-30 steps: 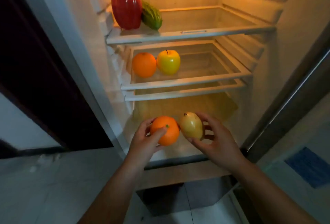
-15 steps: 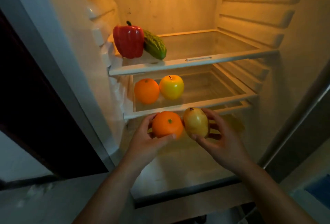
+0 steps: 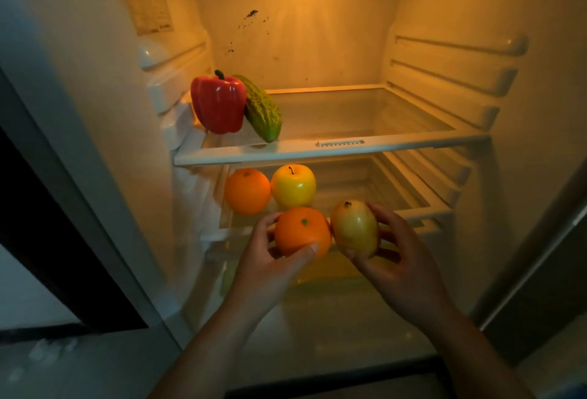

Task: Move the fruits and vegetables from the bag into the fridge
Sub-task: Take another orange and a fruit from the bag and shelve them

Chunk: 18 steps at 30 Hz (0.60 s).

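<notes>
Head cam has you looking straight into the open fridge (image 3: 556, 112), both hands up in front of the middle shelf (image 3: 422, 212). Your left hand (image 3: 263, 265) is wrapped around an orange (image 3: 301, 231), thumb across the front, fingers behind. Your right hand (image 3: 403, 265) is cupping a yellowish mango (image 3: 354, 228) from the right and below, stem end pointing up and a bit back, so its long axis runs roughly upright with a slight lean. The two fruits are touching, or as good as, side by side.

What matters for the next bit: the shelf is right behind and slightly above your hands, so I'd guess it's a short push forward and up. The left part of that shelf is already taken by another orange (image 3: 247, 191) and a yellow apple (image 3: 293, 185), sitting next to each other. Your left hand is lined up almost dead in front of the apple, so that orange probably needs to go in front of those two or shift right. Your right hand is nearer the free stretch of shelf, so the mango looks like the easy one. I'd lay it on its side so it doesn't roll.

Top shelf (image 3: 333, 152) has a red bell pepper (image 3: 219, 104) and a bumpy green gourd (image 3: 263, 112) leaning against it, lots of room to the right. No bag in view.
</notes>
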Each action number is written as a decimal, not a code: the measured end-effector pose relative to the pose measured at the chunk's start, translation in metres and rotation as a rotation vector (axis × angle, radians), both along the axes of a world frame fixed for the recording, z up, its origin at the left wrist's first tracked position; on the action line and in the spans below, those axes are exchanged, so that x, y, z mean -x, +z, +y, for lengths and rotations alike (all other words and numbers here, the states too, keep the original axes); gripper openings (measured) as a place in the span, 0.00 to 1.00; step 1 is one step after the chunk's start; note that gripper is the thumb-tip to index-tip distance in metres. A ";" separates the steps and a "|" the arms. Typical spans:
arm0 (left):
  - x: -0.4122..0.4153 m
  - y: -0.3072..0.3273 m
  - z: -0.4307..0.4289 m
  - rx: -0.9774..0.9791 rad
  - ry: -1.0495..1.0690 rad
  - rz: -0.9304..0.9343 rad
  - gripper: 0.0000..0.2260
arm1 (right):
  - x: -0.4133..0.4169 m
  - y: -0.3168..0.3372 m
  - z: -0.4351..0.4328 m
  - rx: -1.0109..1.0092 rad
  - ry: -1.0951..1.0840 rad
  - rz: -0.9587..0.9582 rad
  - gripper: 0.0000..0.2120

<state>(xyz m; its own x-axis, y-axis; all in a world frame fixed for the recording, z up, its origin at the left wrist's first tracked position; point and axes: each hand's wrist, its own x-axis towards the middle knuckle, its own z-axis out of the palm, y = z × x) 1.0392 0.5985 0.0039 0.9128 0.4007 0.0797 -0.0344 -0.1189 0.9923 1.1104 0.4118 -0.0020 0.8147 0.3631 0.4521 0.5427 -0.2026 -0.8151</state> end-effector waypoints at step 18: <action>-0.101 0.009 -0.051 -0.209 -0.106 0.011 0.29 | -0.022 -0.037 -0.060 -0.164 -0.292 0.240 0.31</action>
<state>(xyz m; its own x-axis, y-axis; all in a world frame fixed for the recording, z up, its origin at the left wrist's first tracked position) 1.1401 0.5478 0.0130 0.9502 0.2780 0.1408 -0.0473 -0.3181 0.9469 1.1326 0.3519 -0.0394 0.9623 0.0403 0.2690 0.2719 -0.1765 -0.9460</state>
